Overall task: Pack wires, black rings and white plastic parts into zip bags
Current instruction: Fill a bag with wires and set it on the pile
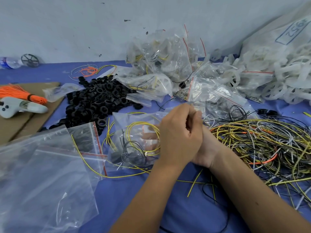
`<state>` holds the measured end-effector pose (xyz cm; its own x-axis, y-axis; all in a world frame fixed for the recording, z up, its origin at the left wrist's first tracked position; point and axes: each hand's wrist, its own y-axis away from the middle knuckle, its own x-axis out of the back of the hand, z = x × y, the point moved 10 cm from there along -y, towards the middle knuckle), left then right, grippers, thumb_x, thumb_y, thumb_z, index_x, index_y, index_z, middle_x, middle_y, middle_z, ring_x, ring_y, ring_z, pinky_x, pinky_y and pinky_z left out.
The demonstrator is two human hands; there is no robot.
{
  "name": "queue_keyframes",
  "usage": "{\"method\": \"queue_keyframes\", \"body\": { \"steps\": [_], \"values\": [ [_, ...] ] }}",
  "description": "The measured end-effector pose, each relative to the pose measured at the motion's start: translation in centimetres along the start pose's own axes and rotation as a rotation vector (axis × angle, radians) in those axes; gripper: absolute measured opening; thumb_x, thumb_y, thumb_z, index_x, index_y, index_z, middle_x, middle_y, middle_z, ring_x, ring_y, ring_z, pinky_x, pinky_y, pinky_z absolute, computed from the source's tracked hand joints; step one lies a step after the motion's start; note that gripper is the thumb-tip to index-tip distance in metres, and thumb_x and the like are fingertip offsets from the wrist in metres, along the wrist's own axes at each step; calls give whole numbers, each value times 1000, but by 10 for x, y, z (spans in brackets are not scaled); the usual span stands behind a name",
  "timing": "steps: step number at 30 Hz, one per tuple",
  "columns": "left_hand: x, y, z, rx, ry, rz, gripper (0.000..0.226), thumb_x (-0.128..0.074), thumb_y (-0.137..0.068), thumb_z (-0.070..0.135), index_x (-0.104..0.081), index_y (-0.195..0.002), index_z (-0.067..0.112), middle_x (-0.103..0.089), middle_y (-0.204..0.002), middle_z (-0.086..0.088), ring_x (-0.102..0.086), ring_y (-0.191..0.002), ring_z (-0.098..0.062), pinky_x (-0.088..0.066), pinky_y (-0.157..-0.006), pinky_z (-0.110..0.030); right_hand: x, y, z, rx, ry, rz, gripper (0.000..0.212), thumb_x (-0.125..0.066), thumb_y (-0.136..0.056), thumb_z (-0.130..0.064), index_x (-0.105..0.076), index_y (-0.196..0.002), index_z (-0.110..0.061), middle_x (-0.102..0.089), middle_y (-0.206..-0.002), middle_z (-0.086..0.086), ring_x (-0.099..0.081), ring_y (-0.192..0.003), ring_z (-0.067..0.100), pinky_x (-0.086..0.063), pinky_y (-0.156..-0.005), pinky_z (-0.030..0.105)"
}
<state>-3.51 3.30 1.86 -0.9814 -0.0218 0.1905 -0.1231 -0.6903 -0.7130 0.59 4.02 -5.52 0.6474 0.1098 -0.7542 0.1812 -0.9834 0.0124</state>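
A blue table [50, 74] carries everything. Left of the hands [181, 137] lie empty zip bags [42, 174]; beyond those, a heap of black rings [99, 98] and cardboard [20, 121]. Tangled wires [262, 143] sprawl right of the hands. Past the hands sit filled bags [161, 54] and white parts [276, 76].

Soft, even light is filling the scene, bright enough to read colours, and shadows under the hands [181, 132] are lying faint on the blue surface [127, 195]. Pale glare is spreading across the near-left zip bags [43, 174]. Wide-angle distortion is bending the far wall [67, 27] and the edges. Fine detail is smearing slightly throughout, most among the far-right white plastic parts [272, 73].
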Motion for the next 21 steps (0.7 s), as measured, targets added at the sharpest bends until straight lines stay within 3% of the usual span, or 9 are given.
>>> {"method": "queue_keyframes", "body": {
  "steps": [1, 3, 7, 10, 13, 16, 18, 20, 21],
  "values": [
    [1, 0, -4, 14, 1, 7, 23, -59, -93, 22, -51, -73, 15, -52, -66, 7, -48, -66, -12, -39, -63, -30, 2, 1, 3, -7, 42, 38, 56, -29, -109, -44, -77, -92, -22, -71, -92, -6, -70, -95, 8, -56, -85, 26],
    [7, -3, -16, 73, 5, 41, 27, -61, -96, 22, -49, -72, 18, -50, -64, 10, -48, -63, -10, -39, -60, -29, 13, 2, -2, 33, 240, 178, 45, -40, -106, -49, -75, -87, -28, -68, -87, -7, -68, -84, 8, -56, -73, 27],
    [14, -5, -39, 190, 16, 91, 29, -62, -96, 22, -51, -70, 15, -53, -61, 6, -50, -61, -16, -43, -60, -38, 28, 8, -34, 185, 671, 422, 61, -32, -104, -60, -79, -85, -26, -73, -76, 3, -69, -59, 17, -51, -49, 28],
    [15, -3, -45, 231, -3, 99, 28, -60, -95, 23, -51, -70, 14, -54, -62, 5, -50, -62, -17, -44, -62, -42, 32, 6, -31, 172, 650, 423, 59, -32, -103, -62, -81, -88, -32, -78, -94, 2, -75, -81, 12, -56, -67, 30],
    [23, -6, -40, 199, -54, 136, 28, -60, -96, 23, -51, -72, 14, -53, -63, 6, -49, -62, -16, -41, -61, -38, 14, 2, 0, -58, 335, 171, 74, -23, -94, -74, -78, -113, -28, -72, -121, 1, -69, -109, 16, -53, -85, 37],
    [29, -8, -34, 149, -15, 182, 27, -60, -97, 20, -52, -73, 13, -52, -63, 8, -49, -61, -14, -40, -60, -35, 4, 4, -3, -64, 253, 68, 81, -22, -92, -75, -72, -125, -19, -68, -129, 6, -65, -116, 22, -48, -93, 43],
    [27, -7, -31, 138, -2, 170, 27, -60, -98, 19, -53, -73, 10, -54, -63, 5, -51, -62, -18, -43, -61, -38, 11, 4, -14, 34, 367, 165, 73, -23, -101, -65, -73, -122, -15, -72, -120, 12, -71, -95, 18, -55, -72, 30],
    [25, -5, -29, 139, -7, 155, 27, -60, -97, 19, -53, -73, 10, -54, -64, 4, -51, -62, -18, -44, -61, -39, 18, 8, -30, 154, 687, 338, 68, -24, -105, -60, -79, -97, -22, -78, -90, 10, -72, -65, 12, -51, -49, 21],
    [24, -5, -30, 147, -5, 151, 26, -60, -97, 20, -53, -73, 11, -54, -64, 5, -51, -62, -18, -44, -61, -39, 19, 9, -36, 202, 855, 402, 69, -24, -104, -63, -79, -86, -25, -78, -79, 7, -71, -59, 12, -51, -47, 22]
  ]
}}
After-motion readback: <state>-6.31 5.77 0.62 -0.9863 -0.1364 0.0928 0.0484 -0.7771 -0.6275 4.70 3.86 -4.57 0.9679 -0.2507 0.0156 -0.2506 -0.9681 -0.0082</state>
